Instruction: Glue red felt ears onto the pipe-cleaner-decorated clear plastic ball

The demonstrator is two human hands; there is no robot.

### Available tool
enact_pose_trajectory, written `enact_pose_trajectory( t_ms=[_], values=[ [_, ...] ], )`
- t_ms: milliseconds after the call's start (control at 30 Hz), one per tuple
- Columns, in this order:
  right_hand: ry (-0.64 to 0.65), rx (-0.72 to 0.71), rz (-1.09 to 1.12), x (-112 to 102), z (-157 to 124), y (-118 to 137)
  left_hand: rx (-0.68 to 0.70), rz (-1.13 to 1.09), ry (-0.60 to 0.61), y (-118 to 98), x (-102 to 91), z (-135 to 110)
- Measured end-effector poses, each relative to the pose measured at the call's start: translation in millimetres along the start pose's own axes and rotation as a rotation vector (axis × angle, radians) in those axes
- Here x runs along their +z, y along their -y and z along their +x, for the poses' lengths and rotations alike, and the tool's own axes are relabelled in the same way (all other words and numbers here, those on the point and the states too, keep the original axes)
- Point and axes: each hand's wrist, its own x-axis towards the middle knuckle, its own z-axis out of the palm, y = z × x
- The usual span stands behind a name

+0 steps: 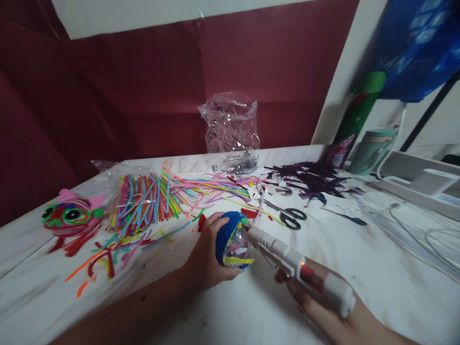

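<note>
My left hand (206,256) is wrapped round a clear plastic ball (235,242), partly covered in blue fuzzy pipe cleaner with a yellow strip along its lower edge. A white glue gun (283,251) with a red part and a lit orange light is gripped in my right hand (316,304). Its nozzle points left at the upper right of the ball, touching it or very close. Black-handled scissors (292,218) lie just beyond the glue gun. Pipe cleaner snippets are scattered behind my left hand.
A pink pipe-cleaner animal (74,215) stands at the left beside an open bag of colourful pipe cleaners (143,199). Dark purple strips (309,177) lie at the back right. A clear plastic bag (232,127) stands against the maroon backing. A green cup (373,151) and cables are at the right.
</note>
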Motion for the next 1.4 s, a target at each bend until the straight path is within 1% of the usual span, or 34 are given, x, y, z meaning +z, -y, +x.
enact_pose_trajectory(
  t_ms=[167,333,467,567,633,700,833,933,1033,1167,1300,1400],
  values=[
    [0.070,-0.015,-0.014,-4.2,0.7,5.1,0.000,-0.007,0.008,0.4,-0.3,-0.5],
    [0.023,0.021,-0.059,-4.3,-1.2,0.9,-0.002,-0.019,0.011,0.8,-0.6,-0.6],
    [0.052,0.033,-0.034,-3.8,-1.8,-1.4,-0.009,-0.024,0.017,0.4,-1.3,-1.0],
    [0.031,0.066,-0.020,-4.0,-0.5,0.0,-0.009,-0.024,0.021,0.8,-1.3,-1.7],
    [0.044,0.079,-0.019,-4.0,0.5,1.5,-0.006,-0.029,0.031,1.9,-1.0,-2.1],
    [0.061,0.074,-0.017,-3.8,0.8,2.7,-0.003,-0.031,0.034,3.1,-0.6,-2.5],
    [0.043,0.083,-0.002,-3.2,0.6,3.2,-0.008,-0.027,0.031,4.5,-0.3,-2.8],
    [0.075,0.076,0.005,-3.5,0.3,2.4,-0.008,-0.031,0.036,4.9,-0.3,-2.8],
    [0.073,0.061,-0.003,-3.8,-0.4,1.7,-0.005,-0.036,0.036,5.2,-0.1,-2.8],
    [0.099,0.075,0.018,-3.6,-1.5,1.3,0.001,-0.024,0.041,5.3,-0.3,-3.0],
    [0.078,0.078,0.003,-3.5,-0.1,0.9,0.009,-0.029,0.040,5.6,-0.9,-3.0],
    [0.109,0.077,-0.004,-4.4,0.2,0.8,0.018,-0.028,0.040,5.9,-1.2,-2.4]
  ],
)
